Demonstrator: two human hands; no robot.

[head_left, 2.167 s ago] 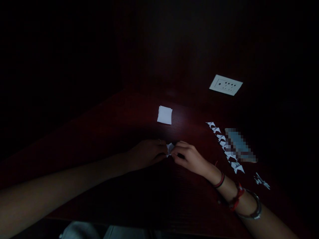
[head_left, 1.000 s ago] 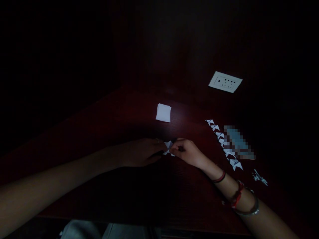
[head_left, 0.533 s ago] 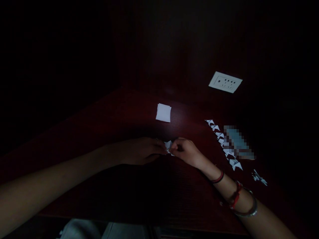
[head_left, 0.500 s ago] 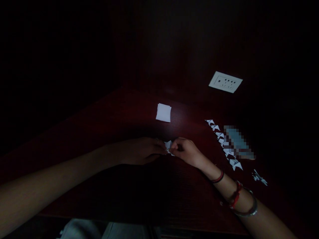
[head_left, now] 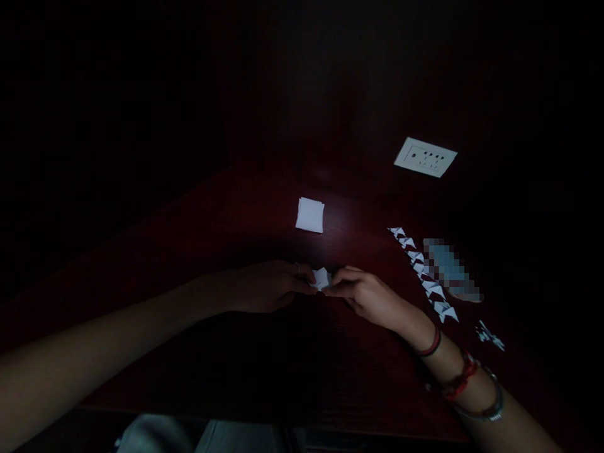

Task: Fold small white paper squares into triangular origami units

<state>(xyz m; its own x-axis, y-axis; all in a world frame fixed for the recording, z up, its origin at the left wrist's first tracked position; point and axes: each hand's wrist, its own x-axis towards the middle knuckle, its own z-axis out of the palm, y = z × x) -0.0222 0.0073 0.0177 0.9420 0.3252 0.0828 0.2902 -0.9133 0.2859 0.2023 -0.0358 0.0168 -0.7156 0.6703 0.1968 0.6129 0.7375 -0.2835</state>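
A small piece of folded white paper (head_left: 322, 278) is pinched between my two hands, low over the dark red table. My left hand (head_left: 274, 286), with a ring on one finger, grips its left side in deep shadow. On the right edge of the paper, the thumb and fingers of my right hand (head_left: 370, 294) are closed. The fingertips cover both ends of the paper, so its full shape is hidden. Beyond my hands lies a stack of square white paper sheets (head_left: 310, 215).
Several folded paper pieces (head_left: 416, 258) form a slanting row on the right. Beside them lies a pixelated bluish object (head_left: 453, 270). Thin white paper scraps (head_left: 491, 335) lie nearer to me. A white wall socket (head_left: 425, 157) sits behind. The table (head_left: 198, 220) is dimly lit.
My right hand has shifted slightly right and turned, now pinching the paper's right edge instead of its middle. More of the paper's face shows. My left hand stays almost in place.
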